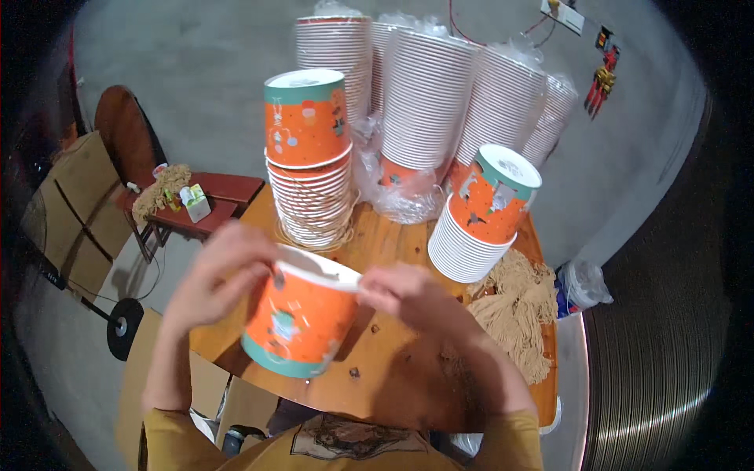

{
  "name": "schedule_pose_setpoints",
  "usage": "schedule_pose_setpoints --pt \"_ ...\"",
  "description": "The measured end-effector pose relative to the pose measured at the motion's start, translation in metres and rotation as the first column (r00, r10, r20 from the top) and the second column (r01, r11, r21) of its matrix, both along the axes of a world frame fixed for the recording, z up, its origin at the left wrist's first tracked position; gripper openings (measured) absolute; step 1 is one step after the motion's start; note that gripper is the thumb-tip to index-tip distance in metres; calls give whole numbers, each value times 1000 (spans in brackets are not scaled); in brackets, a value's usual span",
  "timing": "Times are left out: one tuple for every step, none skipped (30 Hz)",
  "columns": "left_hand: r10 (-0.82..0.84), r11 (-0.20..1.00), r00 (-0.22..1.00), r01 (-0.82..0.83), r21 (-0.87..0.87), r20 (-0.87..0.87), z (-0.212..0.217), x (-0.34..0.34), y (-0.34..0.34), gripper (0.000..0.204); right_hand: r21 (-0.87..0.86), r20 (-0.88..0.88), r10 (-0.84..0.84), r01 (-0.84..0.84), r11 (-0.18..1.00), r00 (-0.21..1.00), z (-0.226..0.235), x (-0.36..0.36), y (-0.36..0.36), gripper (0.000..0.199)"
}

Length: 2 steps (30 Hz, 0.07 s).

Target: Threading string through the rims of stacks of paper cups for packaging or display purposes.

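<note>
An orange paper bucket [300, 314] with a white rim and a green band round its base is held tilted over the near side of the wooden table. My left hand [224, 275] is closed at the left of its rim, fingertips beside a small dark hole. At the opposite side of the rim, my right hand [404, 294] pinches the edge. Any cord between my fingers is too small to make out. Beyond my left hand stands a stack of upside-down buckets [310, 196] with twine loops hanging about its lower rims. Another upside-down stack [475, 243] is past my right hand.
Tall plastic-wrapped bucket stacks [428, 94] line the back of the wooden table [385, 377]. A bundle of tan twine [514, 314] lies at the right edge. A red bench [224, 188] with more twine and a tissue box [195, 202] stands at left, near cardboard [86, 204].
</note>
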<state>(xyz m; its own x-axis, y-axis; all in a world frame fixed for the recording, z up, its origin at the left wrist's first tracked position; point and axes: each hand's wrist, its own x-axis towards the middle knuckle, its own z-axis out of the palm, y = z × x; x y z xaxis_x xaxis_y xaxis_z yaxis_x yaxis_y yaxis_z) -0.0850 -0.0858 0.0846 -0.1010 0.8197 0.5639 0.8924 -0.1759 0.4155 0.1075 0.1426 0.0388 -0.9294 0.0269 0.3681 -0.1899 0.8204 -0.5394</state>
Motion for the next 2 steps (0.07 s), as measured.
schedule_pose_setpoints --pt "61 989 997 -54 134 -44 12 -13 -11 25 -256 93 46 -21 967 995 8 -23 1 18" --pt "148 954 962 -200 223 228 20 -14 -29 26 -491 169 104 -8 871 980 19 -50 6 20"
